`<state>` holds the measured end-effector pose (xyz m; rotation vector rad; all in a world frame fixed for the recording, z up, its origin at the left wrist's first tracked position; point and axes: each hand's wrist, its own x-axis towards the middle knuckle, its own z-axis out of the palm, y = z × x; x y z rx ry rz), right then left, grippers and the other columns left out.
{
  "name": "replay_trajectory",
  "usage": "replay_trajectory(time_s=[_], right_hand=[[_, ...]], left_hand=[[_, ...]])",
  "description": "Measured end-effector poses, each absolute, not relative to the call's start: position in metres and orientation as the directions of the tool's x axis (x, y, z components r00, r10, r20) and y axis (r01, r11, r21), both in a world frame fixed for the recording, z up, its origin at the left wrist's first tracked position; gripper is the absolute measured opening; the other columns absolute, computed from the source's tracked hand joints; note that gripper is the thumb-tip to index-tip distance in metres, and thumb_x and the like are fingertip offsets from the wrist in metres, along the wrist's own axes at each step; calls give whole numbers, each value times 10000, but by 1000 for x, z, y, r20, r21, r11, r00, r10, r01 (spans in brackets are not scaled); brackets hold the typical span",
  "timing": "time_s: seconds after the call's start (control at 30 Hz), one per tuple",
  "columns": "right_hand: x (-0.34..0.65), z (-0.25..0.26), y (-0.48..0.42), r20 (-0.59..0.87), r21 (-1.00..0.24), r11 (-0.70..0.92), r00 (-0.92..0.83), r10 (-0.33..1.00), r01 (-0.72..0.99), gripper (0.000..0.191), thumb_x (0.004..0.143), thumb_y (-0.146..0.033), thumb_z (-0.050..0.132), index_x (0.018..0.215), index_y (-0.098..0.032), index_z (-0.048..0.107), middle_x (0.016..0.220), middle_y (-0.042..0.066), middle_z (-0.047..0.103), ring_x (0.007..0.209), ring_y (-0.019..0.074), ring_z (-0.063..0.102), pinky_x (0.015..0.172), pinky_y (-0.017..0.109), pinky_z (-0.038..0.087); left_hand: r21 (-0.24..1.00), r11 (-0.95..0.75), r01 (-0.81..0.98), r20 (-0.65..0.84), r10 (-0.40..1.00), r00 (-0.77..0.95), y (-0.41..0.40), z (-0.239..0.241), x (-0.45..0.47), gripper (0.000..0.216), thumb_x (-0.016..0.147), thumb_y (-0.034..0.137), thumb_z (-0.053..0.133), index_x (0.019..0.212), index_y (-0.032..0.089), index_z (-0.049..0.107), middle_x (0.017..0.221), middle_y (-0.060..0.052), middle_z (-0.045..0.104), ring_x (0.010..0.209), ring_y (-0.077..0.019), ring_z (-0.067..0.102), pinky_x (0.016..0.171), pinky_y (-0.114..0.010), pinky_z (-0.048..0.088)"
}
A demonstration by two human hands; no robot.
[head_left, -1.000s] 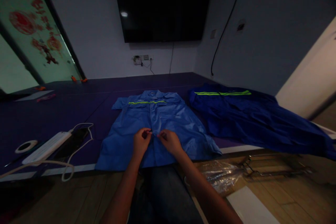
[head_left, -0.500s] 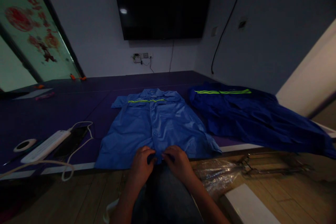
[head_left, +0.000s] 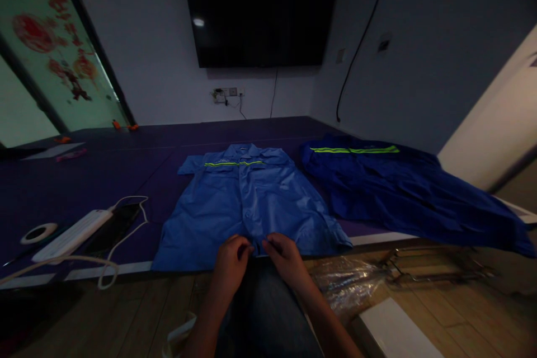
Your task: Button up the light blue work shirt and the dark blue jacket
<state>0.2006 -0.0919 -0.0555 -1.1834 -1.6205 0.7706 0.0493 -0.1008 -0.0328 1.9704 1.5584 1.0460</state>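
A light blue shirt (head_left: 213, 210) lies front up at the centre of the frame on the purple desk (head_left: 138, 170), collar towards the wall, its hem at the desk's near edge. Both hands are at the lower centre: the left hand (head_left: 235, 254) and the right hand (head_left: 285, 254) face each other over the front opening by the hem, thumbs and fingers curled towards one another in pinching poses. In this dim light I cannot tell whether either pinch has cloth in it. The fabric looks thin, light and soft, probably a little smooth, so it should crease and slide easily rather than break; the doubled front edge and stitched hem ought to be its firmest holds, best taken between thumb and forefinger. A darker blue garment (head_left: 390, 187) with green stripes spreads at the right of the frame, and a white power strip (head_left: 75, 235) lies at the lower left.
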Motion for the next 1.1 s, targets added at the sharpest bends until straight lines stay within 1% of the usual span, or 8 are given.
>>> replay_trajectory(time_s=[0.13, 0.27, 0.37, 0.5, 0.67, 0.77, 0.97, 1.1], right_hand=[[199, -51, -93, 361, -866, 380, -117, 925, 325, 263, 800, -352, 473, 625, -161, 516, 586, -16, 463, 578, 109, 448, 543, 208, 330], [196, -48, -93, 376, -852, 404, -148, 915, 332, 275, 802, -360, 478, 619, -162, 534, 602, -6, 483, 583, 110, 457, 555, 207, 346], [195, -46, -93, 380, -855, 417, -174, 908, 309, 310, 818, -376, 458, 617, -157, 546, 612, 3, 508, 597, 111, 473, 572, 209, 361], [195, -46, -92, 372, -866, 405, -164, 914, 293, 368, 853, -363, 388, 595, -152, 545, 582, 2, 522, 582, 106, 484, 576, 211, 369], [193, -52, -88, 269, -919, 307, -175, 947, 247, 183, 768, -269, 501, 696, -154, 624, 626, 12, 605, 591, 119, 545, 575, 209, 404], [190, -53, -87, 228, -938, 262, -164, 960, 228, 133, 729, -224, 522, 707, -152, 631, 648, 23, 629, 596, 126, 570, 569, 210, 419], [185, -49, -88, 272, -878, 295, -114, 955, 377, 104, 700, -171, 526, 662, -154, 621, 593, 13, 603, 546, 113, 548, 531, 199, 409], [181, -52, -91, 335, -824, 352, -121, 935, 443, 106, 691, -144, 521, 661, -159, 622, 618, 14, 599, 552, 111, 541, 534, 199, 410]], left_hand=[[751, -340, 566, 369, 927, 66, -99, -30, 51, 136, 735, 199, 500, 629, 163, 576, 655, -19, 593, 629, -143, 548, 610, -247, 407], [767, -361, 531, 398, 916, 47, -100, -32, 50, 155, 743, 221, 487, 634, 164, 581, 655, -20, 595, 628, -141, 547, 604, -241, 409], [801, -343, 491, 383, 924, 21, -100, -36, 49, 152, 739, 242, 498, 643, 163, 585, 657, -20, 597, 634, -140, 547, 606, -237, 413], [873, -284, 396, 310, 951, 0, -98, -44, 48, 187, 738, 304, 511, 668, 157, 601, 691, -35, 622, 662, -150, 561, 627, -244, 431], [915, -248, 320, 268, 963, -21, -96, -48, 48, 202, 721, 326, 523, 683, 152, 618, 694, -38, 633, 668, -155, 572, 632, -248, 443], [922, -238, 305, 261, 965, -37, -97, -47, 48, 206, 715, 330, 525, 682, 153, 627, 691, -35, 639, 665, -154, 575, 636, -248, 448], [937, -180, 299, 194, 981, -15, -96, -49, 44, 211, 716, 313, 514, 707, 148, 645, 698, -41, 657, 659, -158, 586, 630, -259, 465], [936, -170, 310, 174, 985, 13, -94, -52, 41, 199, 715, 267, 513, 762, 146, 664, 770, -59, 677, 742, -174, 610, 698, -276, 475]])
